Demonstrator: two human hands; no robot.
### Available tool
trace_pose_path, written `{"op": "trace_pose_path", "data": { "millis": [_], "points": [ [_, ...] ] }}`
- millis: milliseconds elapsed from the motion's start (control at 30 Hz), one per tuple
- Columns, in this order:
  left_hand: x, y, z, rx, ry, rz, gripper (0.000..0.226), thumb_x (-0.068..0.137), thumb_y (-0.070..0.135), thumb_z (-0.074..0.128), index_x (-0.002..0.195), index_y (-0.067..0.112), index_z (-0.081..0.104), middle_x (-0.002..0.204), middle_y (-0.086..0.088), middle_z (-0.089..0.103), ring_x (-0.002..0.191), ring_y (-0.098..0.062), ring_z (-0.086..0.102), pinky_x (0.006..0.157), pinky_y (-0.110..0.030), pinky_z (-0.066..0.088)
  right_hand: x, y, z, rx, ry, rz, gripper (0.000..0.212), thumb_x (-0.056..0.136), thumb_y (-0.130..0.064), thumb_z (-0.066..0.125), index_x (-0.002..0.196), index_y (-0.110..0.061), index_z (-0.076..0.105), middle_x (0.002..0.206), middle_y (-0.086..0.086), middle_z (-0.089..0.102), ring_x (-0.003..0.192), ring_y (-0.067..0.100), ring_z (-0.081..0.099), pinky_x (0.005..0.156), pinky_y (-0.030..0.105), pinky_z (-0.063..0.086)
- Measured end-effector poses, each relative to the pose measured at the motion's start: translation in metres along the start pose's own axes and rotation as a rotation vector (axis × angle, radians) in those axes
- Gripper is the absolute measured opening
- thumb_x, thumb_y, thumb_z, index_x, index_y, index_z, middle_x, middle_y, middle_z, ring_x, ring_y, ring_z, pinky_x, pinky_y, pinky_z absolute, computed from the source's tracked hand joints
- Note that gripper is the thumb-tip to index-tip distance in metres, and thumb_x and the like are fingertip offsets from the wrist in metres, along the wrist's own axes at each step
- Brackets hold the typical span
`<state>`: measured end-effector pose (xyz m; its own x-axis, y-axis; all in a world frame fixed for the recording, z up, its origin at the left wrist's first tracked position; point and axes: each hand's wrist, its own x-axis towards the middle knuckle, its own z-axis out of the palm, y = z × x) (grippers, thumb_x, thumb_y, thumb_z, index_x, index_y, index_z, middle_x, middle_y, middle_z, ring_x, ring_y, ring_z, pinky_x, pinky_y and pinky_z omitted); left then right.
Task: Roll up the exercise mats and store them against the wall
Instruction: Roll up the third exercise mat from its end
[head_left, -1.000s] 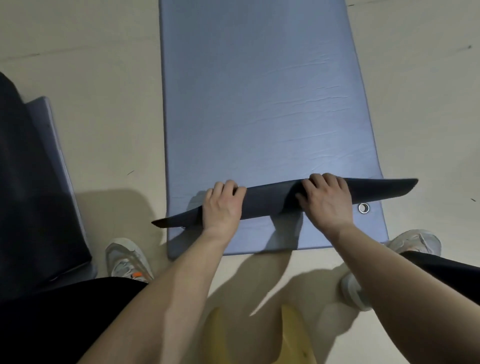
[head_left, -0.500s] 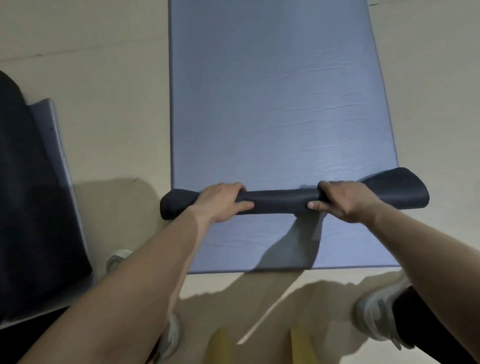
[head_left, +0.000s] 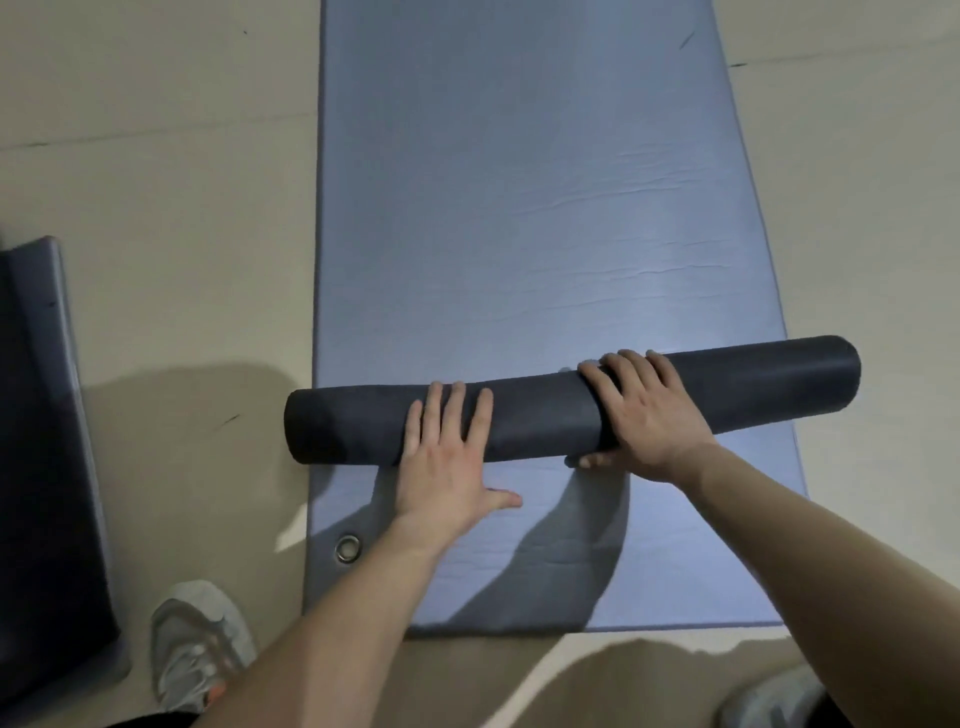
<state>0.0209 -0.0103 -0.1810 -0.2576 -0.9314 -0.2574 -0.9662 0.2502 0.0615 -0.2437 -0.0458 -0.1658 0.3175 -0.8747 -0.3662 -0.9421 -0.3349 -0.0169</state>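
Note:
A dark mat roll (head_left: 545, 418) lies crosswise on a flat blue exercise mat (head_left: 519, 208), a little beyond the mat's near end. My left hand (head_left: 447, 462) lies flat, fingers spread over the left part of the roll, heel and thumb down on the blue surface in front of it. My right hand (head_left: 644, 410) wraps over the roll right of centre, thumb tucked under its near side. The roll's right end sticks out past the blue mat's right edge. A metal eyelet (head_left: 348, 547) shows in the mat's near left corner.
Another mat (head_left: 47, 441), dark with a blue edge, lies on the beige floor at the left. My shoes stand at the near edge, one at the left (head_left: 200, 644) and one at the bottom right (head_left: 774, 701). Bare floor borders the blue mat on both sides.
The thin dark fold has grown into a thick roll and moved away from me along the blue mat. My left hand went from gripping it to lying flat on it.

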Motion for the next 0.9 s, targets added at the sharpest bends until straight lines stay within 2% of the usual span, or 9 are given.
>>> {"op": "trace_pose_path", "data": {
  "millis": [67, 133, 233, 400, 500, 633, 733, 800, 900],
  "points": [
    [0.015, -0.013, -0.004, 0.021, -0.024, 0.039, 0.116, 0.064, 0.071, 0.081, 0.157, 0.02, 0.034, 0.154, -0.014, 0.044, 0.145, -0.037, 0.037, 0.123, -0.05, 0.02, 0.003, 0.001, -0.004, -0.013, 0.037, 0.008, 0.112, 0.065, -0.081, 0.068, 0.151, -0.016, 0.039, 0.143, 0.015, 0.049, 0.142, 0.039, 0.04, 0.121, 0.056, 0.02],
    [0.037, -0.024, -0.017, -0.051, 0.019, 0.072, 0.096, 0.068, 0.063, 0.082, 0.149, 0.025, 0.046, 0.14, -0.004, 0.056, 0.13, -0.03, 0.05, 0.117, -0.043, 0.03, -0.006, 0.0, 0.0, -0.053, 0.156, 0.064, 0.098, 0.071, -0.059, 0.078, 0.151, -0.016, 0.041, 0.143, 0.018, 0.048, 0.141, 0.042, 0.039, 0.119, 0.06, 0.018],
    [0.07, -0.037, -0.049, -0.176, -0.204, 0.076, 0.077, 0.069, 0.064, 0.077, 0.137, 0.035, 0.054, 0.121, 0.004, 0.065, 0.111, -0.025, 0.059, 0.1, -0.037, 0.042, 0.004, 0.008, -0.011, -0.074, 0.186, 0.085, 0.079, 0.071, -0.032, 0.081, 0.142, -0.024, 0.045, 0.126, 0.011, 0.058, 0.119, 0.037, 0.055, 0.11, 0.052, 0.034],
    [0.081, -0.042, -0.091, -0.284, -0.552, -0.007, 0.057, 0.068, 0.057, 0.085, 0.118, 0.04, 0.063, 0.101, 0.013, 0.069, 0.086, -0.015, 0.062, 0.067, -0.029, 0.043, 0.02, 0.007, -0.066, 0.04, -0.207, 0.092, 0.075, 0.072, -0.05, 0.076, 0.14, -0.046, 0.046, 0.116, -0.006, 0.062, 0.1, 0.024, 0.063, 0.08, 0.034, 0.045],
    [0.071, -0.056, -0.096, -0.384, -0.731, -0.057, 0.06, 0.065, 0.058, 0.088, 0.116, 0.037, 0.067, 0.11, 0.01, 0.072, 0.097, -0.018, 0.066, 0.084, -0.035, 0.053, 0.021, -0.006, -0.081, 0.144, -0.397, 0.08, 0.062, 0.065, -0.046, 0.082, 0.123, -0.047, 0.057, 0.104, -0.013, 0.065, 0.09, 0.019, 0.057, 0.074, 0.032, 0.044],
    [0.043, -0.062, -0.087, -0.335, -0.355, -0.162, 0.076, 0.065, 0.067, 0.083, 0.13, 0.037, 0.055, 0.131, 0.007, 0.06, 0.118, -0.024, 0.058, 0.099, -0.041, 0.046, 0.038, -0.008, -0.085, 0.324, -0.528, 0.119, 0.069, 0.057, -0.047, 0.094, 0.116, -0.043, 0.059, 0.117, -0.01, 0.07, 0.1, 0.02, 0.058, 0.087, 0.034, 0.045],
    [0.035, -0.056, -0.077, -0.267, -0.175, -0.139, 0.065, 0.074, 0.069, 0.075, 0.128, 0.037, 0.057, 0.127, 0.003, 0.057, 0.118, -0.027, 0.056, 0.102, -0.042, 0.04, 0.015, -0.009, -0.069, 0.236, -0.213, 0.078, 0.102, 0.059, -0.055, 0.091, 0.148, -0.034, 0.046, 0.142, -0.001, 0.056, 0.132, 0.029, 0.048, 0.118, 0.053, 0.026],
    [0.049, -0.059, -0.08, -0.27, -0.151, -0.186, 0.059, 0.08, 0.072, 0.068, 0.13, 0.041, 0.061, 0.131, 0.004, 0.057, 0.123, -0.027, 0.051, 0.106, -0.042, 0.035, -0.013, -0.014, -0.053, 0.107, 0.003, 0.074, 0.097, 0.073, -0.055, 0.084, 0.155, -0.029, 0.038, 0.153, 0.01, 0.046, 0.142, 0.035, 0.038, 0.123, 0.06, 0.013],
    [0.059, -0.045, -0.079, -0.202, 0.023, -0.282, 0.049, 0.089, 0.067, 0.059, 0.127, 0.037, 0.067, 0.136, 0.003, 0.055, 0.126, -0.027, 0.046, 0.106, -0.044, 0.03, -0.021, -0.021, -0.028, -0.093, -0.011, 0.106, 0.131, 0.065, -0.054, 0.087, 0.165, -0.019, 0.01, 0.166, 0.019, 0.022, 0.153, 0.042, 0.02, 0.119, 0.067, 0.005]
  ]
}}
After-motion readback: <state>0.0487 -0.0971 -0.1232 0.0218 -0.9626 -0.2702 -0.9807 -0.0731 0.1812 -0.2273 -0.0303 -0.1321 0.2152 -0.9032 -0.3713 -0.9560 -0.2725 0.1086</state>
